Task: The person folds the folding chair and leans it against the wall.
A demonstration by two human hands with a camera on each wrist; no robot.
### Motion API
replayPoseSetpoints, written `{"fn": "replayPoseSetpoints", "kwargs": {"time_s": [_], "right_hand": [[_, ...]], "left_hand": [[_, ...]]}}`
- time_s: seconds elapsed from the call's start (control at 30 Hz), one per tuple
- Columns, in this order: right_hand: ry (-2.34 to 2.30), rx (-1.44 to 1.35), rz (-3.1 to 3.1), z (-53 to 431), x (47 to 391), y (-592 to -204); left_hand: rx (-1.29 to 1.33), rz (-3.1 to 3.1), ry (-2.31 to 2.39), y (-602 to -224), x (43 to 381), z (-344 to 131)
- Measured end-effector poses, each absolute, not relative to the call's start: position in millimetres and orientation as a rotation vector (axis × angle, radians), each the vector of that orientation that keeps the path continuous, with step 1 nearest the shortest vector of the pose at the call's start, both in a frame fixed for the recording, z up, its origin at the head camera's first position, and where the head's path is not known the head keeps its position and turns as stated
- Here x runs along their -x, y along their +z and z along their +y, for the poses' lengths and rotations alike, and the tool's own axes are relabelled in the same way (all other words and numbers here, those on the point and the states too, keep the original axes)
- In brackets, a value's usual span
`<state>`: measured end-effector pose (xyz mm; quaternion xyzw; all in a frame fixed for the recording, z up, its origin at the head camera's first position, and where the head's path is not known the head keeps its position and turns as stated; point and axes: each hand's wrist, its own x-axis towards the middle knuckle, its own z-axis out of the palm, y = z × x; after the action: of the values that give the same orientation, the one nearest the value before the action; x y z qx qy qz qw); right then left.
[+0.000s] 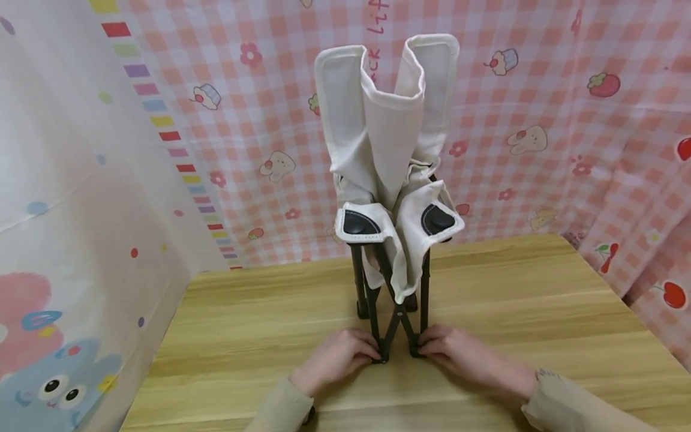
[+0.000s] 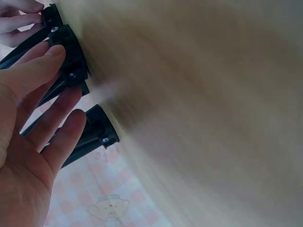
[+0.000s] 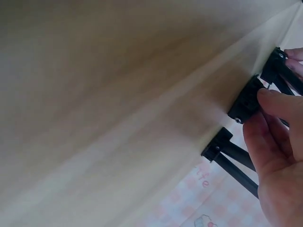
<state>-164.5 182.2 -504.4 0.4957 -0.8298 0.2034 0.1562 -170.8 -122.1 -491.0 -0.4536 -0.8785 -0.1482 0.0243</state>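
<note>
A small folding chair (image 1: 396,126) with white fabric and black legs stands upright on the table, mostly folded, its fabric bunched in the middle. Dark corner patches mark the front of its seat. At the near left leg, my left hand (image 1: 348,354) pinches the black plastic foot (image 2: 71,59) between thumb and fingers. Opposite it, my right hand (image 1: 450,351) grips the other near foot (image 3: 246,101) in the same manner. Crossed front bars (image 1: 399,312) join the two legs between my hands. A rear foot (image 2: 99,125) rests behind, untouched by the left fingers.
The wood-grain table (image 1: 259,324) extends on both sides of the chair. Behind it hangs a pink checked cloth (image 1: 291,108) with printed figures, close to the chair's back. A white printed cloth (image 1: 97,180) hangs at the left.
</note>
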Motion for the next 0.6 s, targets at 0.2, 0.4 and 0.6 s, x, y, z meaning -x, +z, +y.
{"fn": "replayPoseSetpoints", "kwargs": {"time_s": [0.2,0.4,0.6], "right_hand": [[0.573,-1.367,-2.468,181.7,173.3,-504.5],[0.568,-1.351,-2.471,178.7,186.3,-507.0],[0.588,-1.314,-2.557,175.6,200.0,-502.1]], "left_hand": [[1.386,-2.731,-0.477,-492.6,182.4,-121.0],[1.355,-2.736,-0.519,-496.0,193.8,-122.4],[1.290,-2.776,-0.523,-495.6,205.5,-121.4]]}}
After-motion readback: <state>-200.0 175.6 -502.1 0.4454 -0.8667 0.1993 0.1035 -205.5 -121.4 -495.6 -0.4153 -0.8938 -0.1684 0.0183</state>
